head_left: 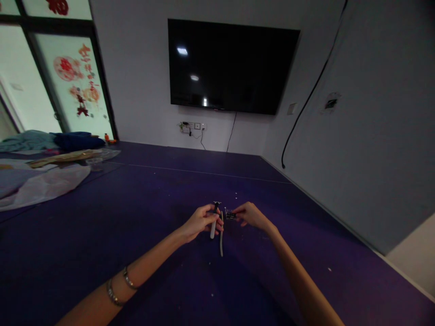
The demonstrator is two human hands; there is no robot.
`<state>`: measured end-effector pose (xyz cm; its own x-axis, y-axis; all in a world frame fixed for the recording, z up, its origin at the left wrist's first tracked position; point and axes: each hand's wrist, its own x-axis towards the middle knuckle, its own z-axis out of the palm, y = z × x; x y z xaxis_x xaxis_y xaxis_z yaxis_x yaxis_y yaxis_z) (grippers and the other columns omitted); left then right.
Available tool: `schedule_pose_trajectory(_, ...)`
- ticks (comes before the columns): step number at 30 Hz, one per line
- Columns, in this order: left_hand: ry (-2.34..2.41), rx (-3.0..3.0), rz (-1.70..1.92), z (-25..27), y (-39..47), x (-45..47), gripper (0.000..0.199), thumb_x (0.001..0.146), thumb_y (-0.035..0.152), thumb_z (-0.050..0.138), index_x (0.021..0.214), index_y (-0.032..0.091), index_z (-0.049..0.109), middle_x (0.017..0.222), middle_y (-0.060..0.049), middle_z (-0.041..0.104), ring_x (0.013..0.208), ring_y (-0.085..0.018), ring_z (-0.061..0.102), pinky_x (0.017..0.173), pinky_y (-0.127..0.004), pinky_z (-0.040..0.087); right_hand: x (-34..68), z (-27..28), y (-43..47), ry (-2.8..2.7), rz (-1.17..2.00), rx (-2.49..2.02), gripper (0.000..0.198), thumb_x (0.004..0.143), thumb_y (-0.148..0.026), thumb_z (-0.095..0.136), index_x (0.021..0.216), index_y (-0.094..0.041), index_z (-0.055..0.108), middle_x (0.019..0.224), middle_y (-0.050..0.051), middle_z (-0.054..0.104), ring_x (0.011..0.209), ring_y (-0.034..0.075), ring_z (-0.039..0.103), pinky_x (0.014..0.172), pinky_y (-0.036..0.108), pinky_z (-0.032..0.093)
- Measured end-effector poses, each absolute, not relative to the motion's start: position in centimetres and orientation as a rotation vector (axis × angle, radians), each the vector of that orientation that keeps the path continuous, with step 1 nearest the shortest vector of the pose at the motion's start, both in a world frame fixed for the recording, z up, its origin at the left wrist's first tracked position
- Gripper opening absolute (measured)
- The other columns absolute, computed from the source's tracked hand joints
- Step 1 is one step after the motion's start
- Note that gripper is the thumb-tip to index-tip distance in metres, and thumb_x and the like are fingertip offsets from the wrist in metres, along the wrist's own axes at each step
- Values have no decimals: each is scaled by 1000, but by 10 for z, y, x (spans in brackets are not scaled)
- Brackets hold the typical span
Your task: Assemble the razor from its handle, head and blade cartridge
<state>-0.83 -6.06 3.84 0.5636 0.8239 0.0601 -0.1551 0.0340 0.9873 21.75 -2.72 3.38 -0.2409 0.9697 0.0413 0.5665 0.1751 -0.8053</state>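
Observation:
My left hand [205, 220] is closed around a small tool with a white handle [213, 229], a dark neck and a thin silvery crosspiece at the top. A thin pale cable or tube [221, 242] runs down beside the handle from the fingers of that hand; whether it is gripped too, I cannot tell. Just to the right, my right hand [250, 214] pinches a small dark and metallic part [230, 215] between thumb and fingers. Only a narrow gap separates this part from the tool. Its exact kind is too small to make out.
Both hands are over a dark purple surface [142, 253] dotted with tiny white bits. Clear plastic sheeting [50, 183] and folded cloths [78, 141] lie at the left. A television [231, 68] hangs on the far wall; a black cable [314, 86] dangles at the right.

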Motion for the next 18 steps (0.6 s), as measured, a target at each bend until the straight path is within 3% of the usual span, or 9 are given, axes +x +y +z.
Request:
schedule_pose_trajectory(5, 692, 1357, 887, 32, -60, -4, 30, 74, 31, 63, 94, 14, 49, 93, -12, 65, 71, -19, 66, 61, -33, 52, 219, 46, -30, -1742, 977, -1313, 21, 64, -20, 61, 81, -13, 72, 68, 3, 68, 60, 13, 62, 57, 25, 54)
schedule_pose_trajectory(10, 726, 1513, 958, 29, -65, 2, 30, 71, 32, 66, 85, 15, 45, 74, -5, 66, 61, -16, 65, 59, -27, 49, 217, 59, -36, -1686, 1019, -1166, 28, 60, -32, 70, 80, -12, 71, 68, 4, 69, 65, 16, 64, 68, 31, 53)
schedule_pose_trajectory(18, 844, 1739, 1125, 24, -76, 8, 32, 68, 31, 68, 78, 19, 41, 64, 3, 60, 56, -14, 61, 55, -25, 46, 204, 79, -53, -1750, 913, -1098, 30, 62, -36, 69, 82, -14, 71, 72, 5, 71, 66, 17, 65, 68, 32, 53)
